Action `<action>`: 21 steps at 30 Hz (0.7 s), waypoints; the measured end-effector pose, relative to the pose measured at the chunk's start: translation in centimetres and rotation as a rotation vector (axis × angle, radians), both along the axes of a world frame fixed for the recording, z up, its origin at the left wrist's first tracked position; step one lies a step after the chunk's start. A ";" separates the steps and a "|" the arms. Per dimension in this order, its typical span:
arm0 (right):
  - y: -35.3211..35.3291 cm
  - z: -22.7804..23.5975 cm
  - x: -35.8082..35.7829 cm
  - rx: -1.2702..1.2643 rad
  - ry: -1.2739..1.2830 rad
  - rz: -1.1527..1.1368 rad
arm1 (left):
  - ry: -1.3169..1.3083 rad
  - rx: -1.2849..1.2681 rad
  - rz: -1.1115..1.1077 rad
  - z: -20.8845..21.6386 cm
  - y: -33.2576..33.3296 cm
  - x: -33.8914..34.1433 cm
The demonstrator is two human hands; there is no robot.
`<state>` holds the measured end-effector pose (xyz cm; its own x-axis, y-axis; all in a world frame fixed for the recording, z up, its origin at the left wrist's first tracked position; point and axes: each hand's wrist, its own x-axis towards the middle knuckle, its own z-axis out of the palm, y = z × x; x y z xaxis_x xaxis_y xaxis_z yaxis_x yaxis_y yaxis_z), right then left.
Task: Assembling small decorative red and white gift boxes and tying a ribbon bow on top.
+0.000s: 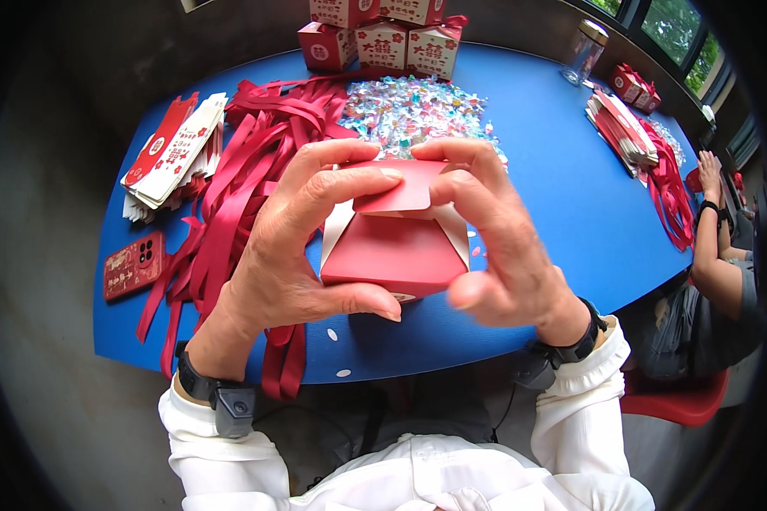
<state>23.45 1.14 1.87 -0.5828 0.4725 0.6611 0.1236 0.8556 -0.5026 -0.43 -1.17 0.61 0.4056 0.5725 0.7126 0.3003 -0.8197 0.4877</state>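
Red box (pixel 392 255) between both hands. Left hand (pixel 273 264) clasps it, thumb low, fingers on flap (pixel 396 194); right hand (pixel 511 260) at flap's opposite side, thumb blurred, hold unclear. Best: press evenly, sides uncrushed.

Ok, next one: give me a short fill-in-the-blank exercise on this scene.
The box between the left hand and right hand is mainly ____.
The tabletop is ____.
In the picture, the phone lies to the ____ of the ribbons.
The person's sleeves are ____.
Missing words: red; blue; left; white.
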 end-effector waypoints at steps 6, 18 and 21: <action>0.0 0.3 -0.6 -0.492 0.329 0.072 | -0.027 -0.052 -0.123 -0.2 0.3 -0.4; 1.2 2.3 -0.8 -0.506 -0.081 0.013 | 0.029 0.011 -0.127 0.0 0.3 -0.4; 1.2 2.5 -1.0 -0.518 -0.099 -0.012 | 0.009 0.004 -0.124 -0.2 0.2 -0.3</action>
<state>22.46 2.30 4.34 -0.6233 0.7298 0.2808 0.2002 0.4961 -0.8449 -0.76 -1.00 0.46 0.4799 0.5148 0.7104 0.2010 -0.8527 0.4822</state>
